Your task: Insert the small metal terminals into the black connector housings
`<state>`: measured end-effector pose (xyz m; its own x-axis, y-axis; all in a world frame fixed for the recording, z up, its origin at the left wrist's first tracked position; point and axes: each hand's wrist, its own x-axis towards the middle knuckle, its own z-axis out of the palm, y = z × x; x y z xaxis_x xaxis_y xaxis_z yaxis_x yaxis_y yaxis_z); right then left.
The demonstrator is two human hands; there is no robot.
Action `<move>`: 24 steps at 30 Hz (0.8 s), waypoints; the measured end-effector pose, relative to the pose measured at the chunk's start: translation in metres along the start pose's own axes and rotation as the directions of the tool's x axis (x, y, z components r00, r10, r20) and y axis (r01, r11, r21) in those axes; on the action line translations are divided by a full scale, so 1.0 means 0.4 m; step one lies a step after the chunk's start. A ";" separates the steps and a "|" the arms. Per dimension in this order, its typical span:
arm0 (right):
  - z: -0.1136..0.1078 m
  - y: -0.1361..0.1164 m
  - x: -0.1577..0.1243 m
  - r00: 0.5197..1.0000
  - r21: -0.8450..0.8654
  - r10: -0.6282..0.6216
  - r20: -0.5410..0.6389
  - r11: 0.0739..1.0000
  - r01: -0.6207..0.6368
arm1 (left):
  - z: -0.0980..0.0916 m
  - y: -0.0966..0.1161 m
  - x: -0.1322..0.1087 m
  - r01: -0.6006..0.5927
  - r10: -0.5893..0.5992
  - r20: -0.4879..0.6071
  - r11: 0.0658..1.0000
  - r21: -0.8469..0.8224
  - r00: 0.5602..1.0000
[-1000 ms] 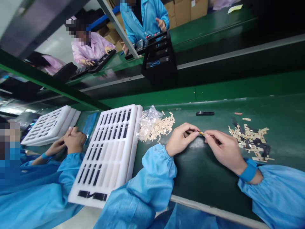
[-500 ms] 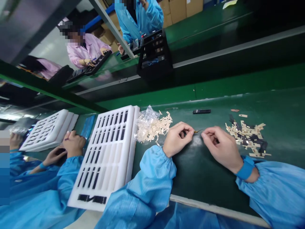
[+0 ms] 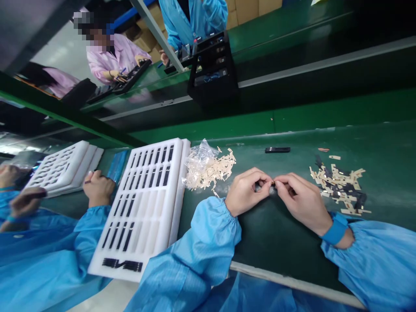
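Above the green desk (image 3: 286, 242), the left hand (image 3: 248, 190) and right hand (image 3: 300, 199) have come together again, both pinching one small dark part (image 3: 273, 184) between their fingertips.

A dark green worktop (image 3: 276, 242) runs along a raised green rail (image 3: 292, 117). Beyond it lies a second green line (image 3: 292, 30), with a black rack (image 3: 212, 69) on it. A slanted metal post (image 3: 156, 32) crosses the view. Cardboard boxes (image 3: 253, 8) are stacked at the back. The lighting is bright and even.
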<state>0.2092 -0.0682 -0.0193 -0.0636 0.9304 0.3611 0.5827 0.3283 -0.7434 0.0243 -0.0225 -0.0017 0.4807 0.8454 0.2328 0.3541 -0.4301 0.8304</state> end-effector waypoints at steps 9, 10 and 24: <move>0.000 0.026 -0.012 0.973 0.142 0.204 -0.109 0.972 -0.188 | -0.100 -0.037 0.059 0.204 -0.545 -0.445 0.765 -0.611 0.710; 0.006 0.027 -0.013 0.971 0.164 0.219 -0.091 0.965 -0.203 | -0.108 -0.039 0.063 0.166 -0.574 -0.476 0.736 -0.656 0.666; 0.096 -0.024 0.041 0.938 0.329 0.239 -0.251 0.932 -0.150 | -0.043 -0.025 0.040 0.136 -0.372 -0.345 0.825 -0.549 0.862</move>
<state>0.1713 -0.0496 -0.0278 0.2834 0.9102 0.3022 0.2865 0.2204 -0.9324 0.0147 0.0008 0.0024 0.0054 0.9978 0.0663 -0.0829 -0.0656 0.9944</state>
